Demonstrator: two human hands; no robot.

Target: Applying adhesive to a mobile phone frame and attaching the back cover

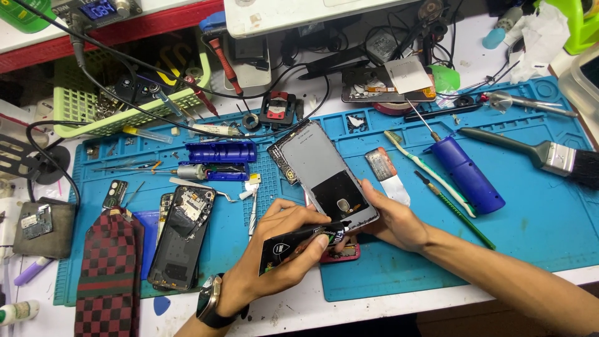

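Note:
My left hand [268, 256] grips a black glue tube [299, 243], its tip pointing at the lower edge of an opened phone frame [324, 175]. My right hand [393, 218] holds that frame by its lower right corner, thumb on the edge. The frame lies tilted on the blue work mat [536, 212], grey inner plate facing up with a dark patch near the bottom. A small red part [343, 253] sits under the hands. I wear a watch [209, 302] on the left wrist.
A second opened phone [181, 234] lies left of my hands beside a checkered cloth [109, 274]. A blue screwdriver [465, 171], toothbrush [424, 168], green pencil [455, 212] and paint brush [543, 153] lie to the right. A green basket [75, 103] stands back left.

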